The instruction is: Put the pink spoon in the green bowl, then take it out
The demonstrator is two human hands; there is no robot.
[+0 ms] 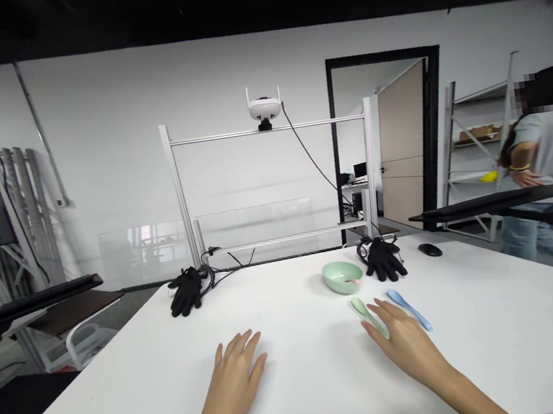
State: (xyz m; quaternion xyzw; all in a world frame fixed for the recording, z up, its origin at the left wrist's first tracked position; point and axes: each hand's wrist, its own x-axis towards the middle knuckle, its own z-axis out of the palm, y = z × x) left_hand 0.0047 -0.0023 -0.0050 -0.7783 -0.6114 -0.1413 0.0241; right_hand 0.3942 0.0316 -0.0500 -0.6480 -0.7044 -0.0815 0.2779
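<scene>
My left hand (234, 380) hovers over or rests on the white table (299, 392), fingers spread, with nothing in it. Over the green spoon (362, 308) is my right hand (403, 336), its fingers apart and partly covering the handle; whether it touches the spoon I cannot tell. Just to the right of that hand lies a blue spoon (410, 310). Beyond the spoons stands a light green bowl (340, 276), with a small pinkish utensil end (354, 281) showing at its near side.
Black gloves with cables lie at the table's far left (186, 292) and beside the bowl (382, 260). A black mouse (430, 250) sits farther right. A metal frame (267, 129) carrying a white device (265, 107) rises behind. A person (545, 140) is at the right, beyond the table.
</scene>
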